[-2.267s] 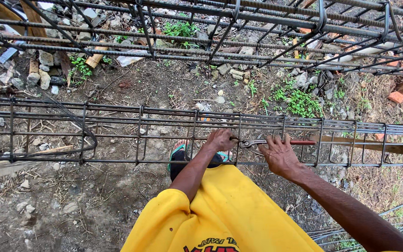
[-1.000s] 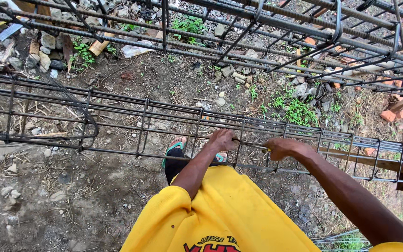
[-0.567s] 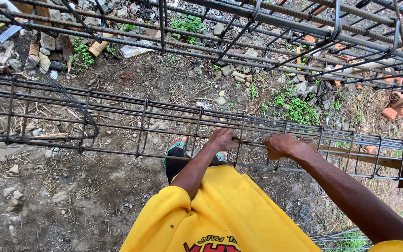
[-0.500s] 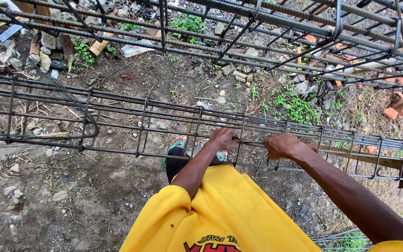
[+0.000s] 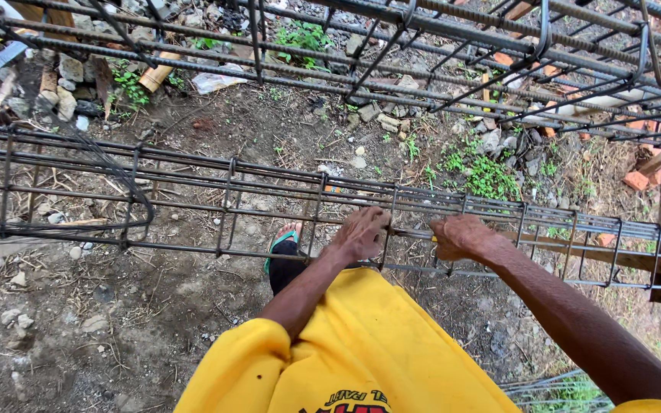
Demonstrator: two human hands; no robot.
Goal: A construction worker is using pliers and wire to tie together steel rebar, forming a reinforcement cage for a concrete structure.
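From the head camera, the left hand (image 5: pixel 361 233) curls over a top bar of the long steel rebar cage (image 5: pixel 231 203), which lies level at waist height. The right hand (image 5: pixel 460 235) is fisted on the same bar; what it pinches I cannot tell. The cage looks heavy, stiff and rough, best gripped on its long bars. Below it lies bare dirt ground (image 5: pixel 116 321) with rubble (image 5: pixel 55 84) and weeds (image 5: pixel 483 172); a second cage (image 5: pixel 460 46) runs overhead.

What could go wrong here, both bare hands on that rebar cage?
1. Both hands, left hand and right hand, grip the rebar cage ungloved: cuts or pinches on bars and wire ends seem likely.
2. The foot wears an open sandal under the cage: toes are exposed if it drops.
3. Loose rubble nearby could cause a trip.
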